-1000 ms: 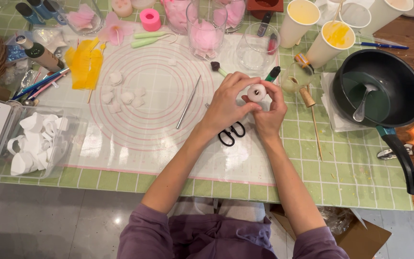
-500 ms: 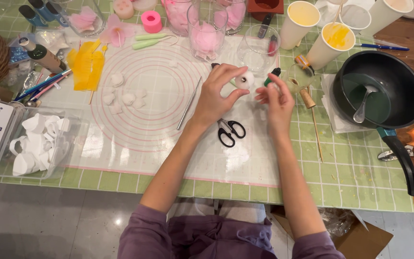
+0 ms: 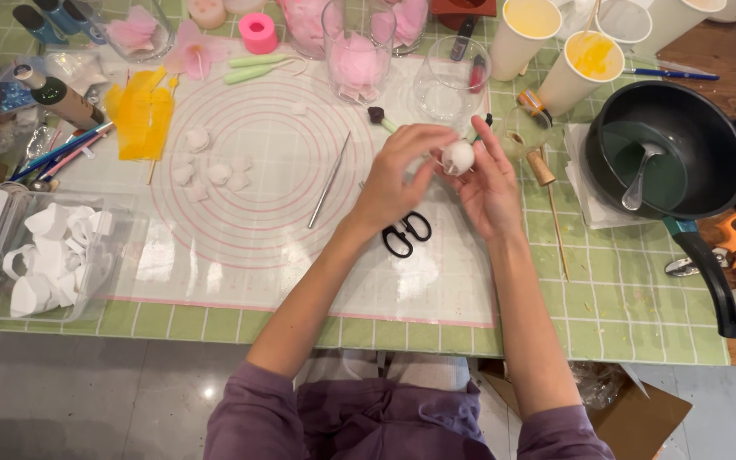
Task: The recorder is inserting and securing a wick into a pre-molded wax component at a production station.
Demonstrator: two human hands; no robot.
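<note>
White round bud (image 3: 458, 157) pinched between left hand (image 3: 398, 175) fingertips and right hand (image 3: 491, 183) fingers, both grasping it, raised above silicone mat (image 3: 257, 221); black scissors (image 3: 406, 234) just below hands.

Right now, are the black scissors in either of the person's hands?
No, the black scissors lie on the mat below the left hand and right hand, which hold a small white ball.
</note>
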